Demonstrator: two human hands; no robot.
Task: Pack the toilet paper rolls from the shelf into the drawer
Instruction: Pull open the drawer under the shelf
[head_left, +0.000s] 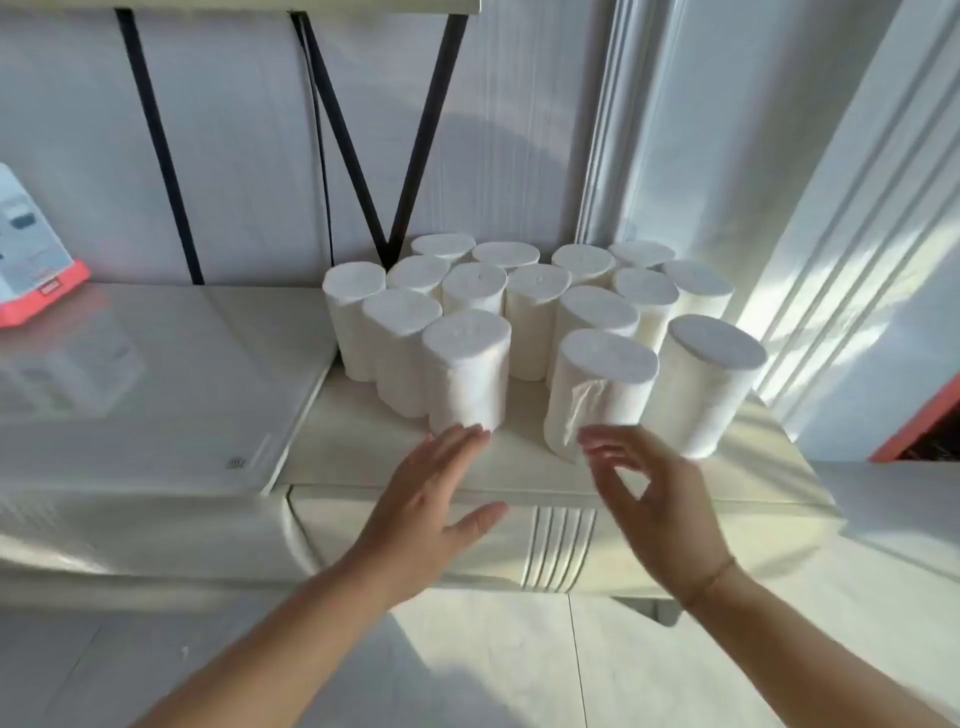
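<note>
White toilet paper rolls (524, 306) stand upright in a tight cluster on the pale shelf (519, 462) ahead of you, packed from the near edge back toward the far wall. Your left hand (431, 509) reaches out flat, palm down, its fingers (457, 441) held close together and the thumb splayed off to the right; the fingertips meet the base of the near-left roll (467, 364), though you are not gripping it. Your right hand (654, 499) hovers just near of the near-middle roll (602, 384), which has a loose, crumpled flap of paper on its side. That hand's fingers (608, 447) are curled and spread apart, with the thumb and a finger forming a loose ring around nothing; it is blurred, so exact contact with the roll cannot be told. A thin bracelet (711, 577) circles your right wrist. One larger-looking roll (711, 379) stands at the near right, slightly apart from the others. Below the shelf's front edge sits a ribbed drawer front (561, 545), closed. Far left, a box with an orange-red base (36, 260) rests on a glossy surface.
</note>
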